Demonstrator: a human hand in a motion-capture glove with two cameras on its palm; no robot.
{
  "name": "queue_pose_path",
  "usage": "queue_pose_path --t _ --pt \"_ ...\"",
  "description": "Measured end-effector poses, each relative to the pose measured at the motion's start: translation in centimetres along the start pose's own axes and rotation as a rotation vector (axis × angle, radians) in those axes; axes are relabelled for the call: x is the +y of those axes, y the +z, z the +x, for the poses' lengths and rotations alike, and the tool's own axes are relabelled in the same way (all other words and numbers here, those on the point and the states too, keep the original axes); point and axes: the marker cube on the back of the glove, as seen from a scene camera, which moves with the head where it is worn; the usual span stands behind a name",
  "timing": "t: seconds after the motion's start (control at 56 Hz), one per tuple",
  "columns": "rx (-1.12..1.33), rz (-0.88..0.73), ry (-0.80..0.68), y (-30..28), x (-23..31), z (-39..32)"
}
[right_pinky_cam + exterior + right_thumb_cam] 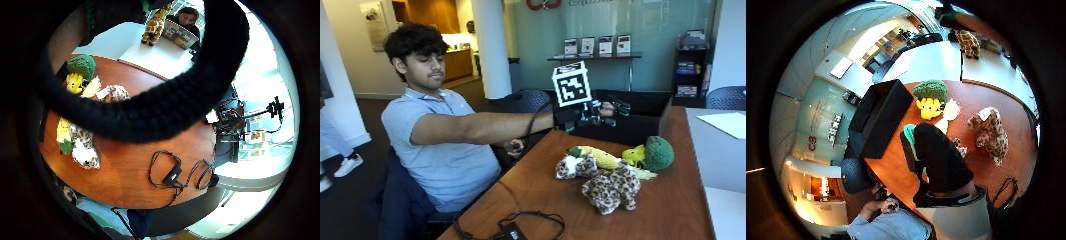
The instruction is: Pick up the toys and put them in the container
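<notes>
Nearest to us, a black looped cable (513, 227) is lying on the reddish-brown wooden table (539, 200), close to its near end. Beyond it, four soft toys are lying clustered on the tabletop. In front we are seeing a brown spotted leopard plush (611, 188). Touching it is a smaller white-and-brown spotted plush (575, 166). Behind these two, a yellow corn-cob plush with green leaves (603, 156) is lying on its side. Just beside the corn, a green broccoli-shaped plush with a yellow face (655, 152) is resting nearer the table's far side.

Past the toys, the seated person is stretching the right arm out over the table. The black-gloved right hand (593, 115) is hovering in the air above the tabletop, apart from all four toys and just beside the near wall of the black open-topped rectangular container (639, 125). We cannot tell whether this hand is grasping anything. In the thumb side palm view, a teal-green edge (908, 136) is showing against the glove, and we are not identifying it. The container is standing at the table's far end.

Farthest off, a spotted giraffe plush (968, 42) is lying on an adjoining white table (931, 62).
</notes>
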Motion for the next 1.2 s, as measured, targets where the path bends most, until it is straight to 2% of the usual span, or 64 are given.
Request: queue_pose_path --t 0.125,0.268,0.411,0.464,0.536,0.678,0.893,1.053,1.196 --pt "-0.04 -0.123 0.02 3.8 -0.4 0.4" --pt "0.162 -0.214 0.107 9.6 -0.8 2.8" --pt "0.155 -0.34 0.178 15.4 -0.6 6.0" --pt "0.173 -0.342 0.159 17.1 -0.4 6.6" --pt "0.221 -0.252 0.114 18.1 -0.3 6.8" --pt "0.257 -0.075 0.059 17.9 -0.8 6.8" --pt "0.093 -0.042 0.059 14.7 -2.0 5.0" --pt "0.01 0.025 -0.005 8.9 -4.6 -1.2" --pt "-0.032 0.083 -0.106 3.8 -7.3 -10.2"
